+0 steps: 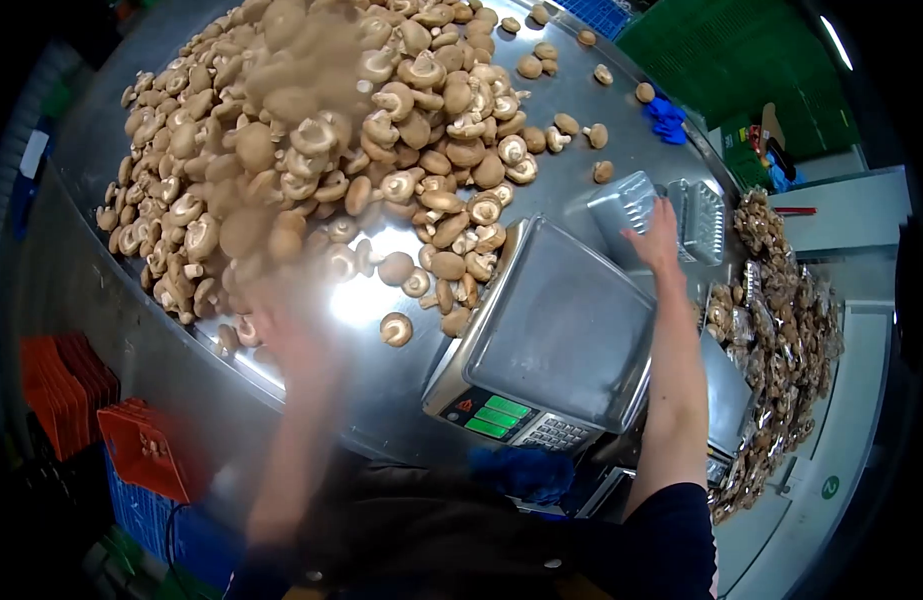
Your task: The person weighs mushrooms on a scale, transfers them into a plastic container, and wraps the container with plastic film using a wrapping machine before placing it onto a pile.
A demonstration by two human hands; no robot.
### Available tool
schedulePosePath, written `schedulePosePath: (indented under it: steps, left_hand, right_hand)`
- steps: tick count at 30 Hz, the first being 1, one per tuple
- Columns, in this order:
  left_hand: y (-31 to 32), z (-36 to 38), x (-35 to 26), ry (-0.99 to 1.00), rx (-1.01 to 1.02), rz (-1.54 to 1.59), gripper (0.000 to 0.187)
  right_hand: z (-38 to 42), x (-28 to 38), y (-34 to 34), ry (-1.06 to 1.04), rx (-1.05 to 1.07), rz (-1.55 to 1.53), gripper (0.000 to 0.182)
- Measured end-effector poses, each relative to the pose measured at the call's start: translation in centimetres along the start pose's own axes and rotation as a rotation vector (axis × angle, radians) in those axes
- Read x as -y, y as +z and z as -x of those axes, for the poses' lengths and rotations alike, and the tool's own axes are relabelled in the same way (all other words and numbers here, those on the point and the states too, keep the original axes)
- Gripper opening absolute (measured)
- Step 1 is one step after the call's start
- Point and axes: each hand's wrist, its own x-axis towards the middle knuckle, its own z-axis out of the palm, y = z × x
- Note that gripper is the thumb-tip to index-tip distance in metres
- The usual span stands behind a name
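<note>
My right hand (659, 238) reaches past the scale and has its thumb and fingers around the edge of a clear plastic tray (613, 212). Just beyond it stands a stack of similar clear plastic trays (702, 222). My left hand (276, 325) is smeared by motion at the near edge of a big heap of shiitake mushrooms (411, 130); its fingers cannot be made out. Some mushrooms above that hand are blurred too. Between my arms sits a weighing scale (571, 320) with a bare metal platform and a lit green display.
Packed mushrooms (781, 370) are piled on the right. Orange crates (146, 450) stand low on the left, above a blue crate (141, 510). A blue glove (665, 120) lies near the far table edge, by green crates (731, 60). Dark blue cloth (526, 472) lies before the scale.
</note>
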Motion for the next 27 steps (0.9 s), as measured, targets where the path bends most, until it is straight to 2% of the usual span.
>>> schedulePosePath:
  steps: [2,5,6,8,12,13,16,20,22,25,27]
  left_hand:
    - [1.3,0.2,0.2,0.082,-0.015,0.105,0.065]
    - [1.2,-1.0,-0.7,0.166,-0.041,0.237,0.058]
    - [0.9,-1.0,-1.2,0.123,-0.014,0.285,0.054]
    - [1.5,-0.5,-1.2,0.125,-0.04,0.358,0.05]
    - [0.6,2.7,-0.1,0.148,-0.016,0.389,0.052]
    - [0.2,3.3,0.2,0.164,-0.074,0.418,0.054]
    - [-1.9,5.6,2.0,0.104,-0.015,0.201,0.066]
    - [-1.1,8.0,2.2,-0.226,0.122,0.066,0.085]
    - [-0.6,6.9,1.5,-0.282,0.14,0.109,0.087]
    - [3.4,5.9,2.4,-0.19,-0.155,0.102,0.091]
    - [4.3,4.2,2.9,-0.185,-0.221,0.096,0.09]
  right_hand:
    - [-1.1,-3.5,1.0,0.078,0.229,-0.011,0.096]
    - [-2.2,-7.4,2.2,0.005,0.284,-0.152,0.11]
    - [-2.3,-8.6,2.3,0.011,0.292,-0.261,0.116]
    - [-2.0,-6.4,-0.3,0.063,0.341,-0.308,0.112]
    - [-0.6,-3.8,-1.0,0.055,0.197,-0.154,0.101]
    - [-0.5,-4.3,-0.5,0.037,0.156,-0.155,0.099]
    - [-0.3,-4.4,-0.1,0.026,0.099,-0.164,0.094]
    - [0.2,-3.5,-0.5,0.083,0.079,-0.093,0.094]
    - [0.8,-2.0,-1.7,0.128,0.109,-0.105,0.093]
    - [1.4,-1.4,-1.7,0.157,0.076,-0.046,0.091]
    - [1.6,-0.2,-2.3,0.191,0.086,-0.026,0.091]
